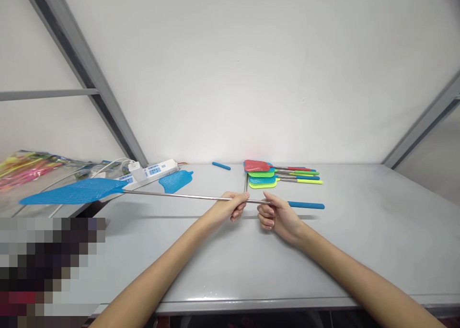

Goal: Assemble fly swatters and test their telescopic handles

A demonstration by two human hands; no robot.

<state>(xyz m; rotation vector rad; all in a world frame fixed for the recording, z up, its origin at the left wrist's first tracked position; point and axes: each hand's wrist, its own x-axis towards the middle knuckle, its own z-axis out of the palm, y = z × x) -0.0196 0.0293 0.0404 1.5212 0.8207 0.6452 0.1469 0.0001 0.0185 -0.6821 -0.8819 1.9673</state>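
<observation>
A blue fly swatter (79, 192) with a long metal rod is held level above the table, its mesh head at the far left and its blue handle to the right. My left hand (232, 207) is closed around the middle of the rod. Nearer the handle, my right hand (282, 218) also grips the rod, thumb on top. Beyond my hands lies a stack of fly swatters (263, 181) in red, green, blue and yellow. A loose blue swatter head (176, 181) and a separate blue handle (221, 166) rest farther back. Behind my left hand shows a thin metal rod (246, 181).
A white power strip (158, 172) with a plugged-in adapter and cables sits at the left, partly behind the swatter head. Bagged colourful items (32, 167) lie beyond it. Grey metal posts (82, 74) and a white wall border the grey table (359, 241). The lower left is pixelated.
</observation>
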